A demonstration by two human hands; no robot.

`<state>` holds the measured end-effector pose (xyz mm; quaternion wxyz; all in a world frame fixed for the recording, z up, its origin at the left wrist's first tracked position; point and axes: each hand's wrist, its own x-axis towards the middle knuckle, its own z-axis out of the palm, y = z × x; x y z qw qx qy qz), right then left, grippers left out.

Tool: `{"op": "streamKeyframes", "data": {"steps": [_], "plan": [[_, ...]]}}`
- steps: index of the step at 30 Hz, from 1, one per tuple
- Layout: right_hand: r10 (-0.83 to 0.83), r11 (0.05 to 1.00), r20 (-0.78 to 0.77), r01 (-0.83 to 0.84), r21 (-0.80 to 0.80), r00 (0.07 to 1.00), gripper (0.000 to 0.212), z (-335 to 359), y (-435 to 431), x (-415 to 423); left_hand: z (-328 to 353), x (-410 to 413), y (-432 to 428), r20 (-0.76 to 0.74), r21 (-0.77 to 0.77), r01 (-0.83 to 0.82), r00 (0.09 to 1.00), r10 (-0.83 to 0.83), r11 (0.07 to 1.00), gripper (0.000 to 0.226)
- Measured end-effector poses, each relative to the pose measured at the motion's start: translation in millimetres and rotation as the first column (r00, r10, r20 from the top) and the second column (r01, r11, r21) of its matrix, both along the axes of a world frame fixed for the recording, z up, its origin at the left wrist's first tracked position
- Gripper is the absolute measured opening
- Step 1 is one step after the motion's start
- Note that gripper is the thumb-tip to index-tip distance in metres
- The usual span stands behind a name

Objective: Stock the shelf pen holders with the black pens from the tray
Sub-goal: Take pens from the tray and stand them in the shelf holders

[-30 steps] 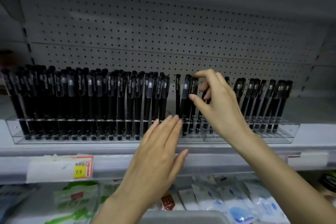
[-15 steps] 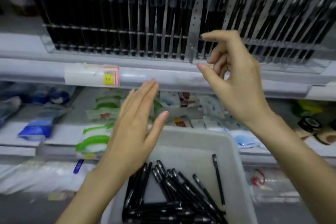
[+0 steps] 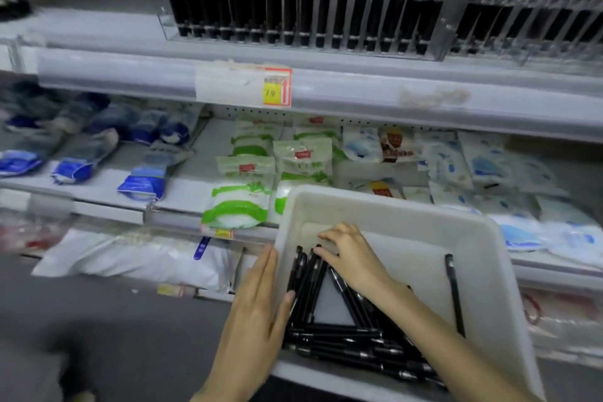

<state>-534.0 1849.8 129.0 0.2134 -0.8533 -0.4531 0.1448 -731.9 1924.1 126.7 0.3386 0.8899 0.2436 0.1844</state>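
"Hands came off the pen holders, then?"
"Yes. Both dropped to the tray, near & right of centre; holders were far, up top. Prob. a fresh pickup for the next batch."
"Right hand?"
"Fingers bent over the far ends of the black pens, touching them; couldn't tell if any was gripped yet."
"Left hand?"
"Flat, fingers straight vs. the tray's left wall, outside; thumb over the rim. Held nothing."

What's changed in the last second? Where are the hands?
The right hand dropped from the shelf pen holders into the tray, now resting on the black pens; grip unclear. The left hand lowered to the tray's left wall, still flat. The shelf pen holders stay stocked.
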Motion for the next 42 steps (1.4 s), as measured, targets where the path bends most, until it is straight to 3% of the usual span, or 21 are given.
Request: {"op": "streamKeyframes", "data": {"steps": [5,11,15,18,21,25,29,35,37,39,42], "plan": [[0.009,1.000,0.018,-0.010,0.009,1.000,0.035,-10.6,0.4,-7.2,-2.3,0.9,-0.1,0.020,-0.051,-0.010,1.000,0.011,0.999,0.069],[0.003,0.990,-0.189,0.024,0.141,0.982,0.019,-15.5,-0.2,-28.2,-4.7,-1.2,-2.9,0.050,-0.072,-0.017,0.999,0.021,0.997,0.063],[-0.128,0.991,-0.039,0.129,0.036,0.991,0.045,-19.8,-2.9,-22.2,-5.1,-2.7,-4.0,0.051,-0.073,-0.014,0.999,0.018,0.997,0.062],[-0.105,0.992,0.039,0.107,-0.067,0.994,0.046,-22.7,-7.8,-20.5,-5.6,-3.2,-3.8,0.064,-0.077,-0.014,0.998,0.019,0.997,0.062],[-0.077,0.996,0.074,0.080,-0.044,0.994,0.044,-24.8,-11.6,-27.9,-6.2,-3.2,-4.1,0.071,-0.078,-0.013,0.997,0.019,0.997,0.061],[-0.103,0.992,0.108,0.110,-0.059,0.989,0.057,-25.3,-8.8,-32.0,-7.2,-4.6,-4.5,0.060,-0.072,-0.019,0.998,0.023,0.997,0.062],[-0.092,0.992,0.083,0.098,-0.081,0.992,0.052,-25.0,-3.6,-32.0,-5.9,-2.4,-4.8,0.061,-0.073,-0.031,0.998,0.035,0.997,0.063],[-0.085,0.996,0.061,0.082,0.044,0.995,0.041,-26.5,-10.4,-31.3,-6.0,-1.5,-6.6,0.075,-0.116,-0.038,0.996,0.047,0.993,0.062],[-0.056,0.986,-0.040,0.062,0.156,0.998,0.036,-25.2,-12.5,-31.5,-5.9,-1.5,-6.8,0.075,-0.112,-0.042,0.996,0.051,0.993,0.062],[-0.025,0.956,-0.288,0.107,0.272,0.957,0.027,-20.4,-12.2,-35.3,-5.7,-1.8,-6.6,0.080,-0.117,-0.048,0.995,0.057,0.992,0.061],[0.013,0.897,-0.659,0.283,0.341,0.752,0.024,-16.3,-8.2,-44.1,-5.6,-1.6,-6.4,0.077,-0.135,-0.061,0.994,0.072,0.989,0.057]]}}
